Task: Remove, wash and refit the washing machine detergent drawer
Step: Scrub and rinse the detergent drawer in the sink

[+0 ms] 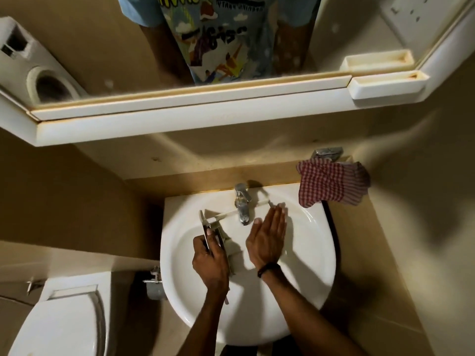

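Gripping the detergent drawer [231,253] by its left side, the left hand [210,260] has its fingers curled round a thin, dark-edged wall of the piece. The drawer sits low inside the white basin [321,253], beneath the spout of the chrome tap [241,204]. It is pale plastic, close in colour to the basin, so its outline is hard to follow. A slim white rail runs from the far left corner across toward the tap, and a greyish inner wall shows between the two wrists. Whether the drawer touches the bottom of the basin I cannot tell.

The right hand [267,240] lies flat, its fingers straight and together and pointing away from the person, just right of the tap. It appears to rest on the drawer's right part. A dark band [268,269] circles that wrist.

Any marks on the drawer are too small to make out. The only writing is on the printed T-shirt [218,34] reflected in the mirror [90,34]; it is reversed, cut off at the top and not readable.

A red-and-white checked cloth [331,183] hangs at the back right of the beige tabletop [365,253]. A washing machine [38,73] shows in the mirror's left part, and a toilet [64,317] stands lower left.
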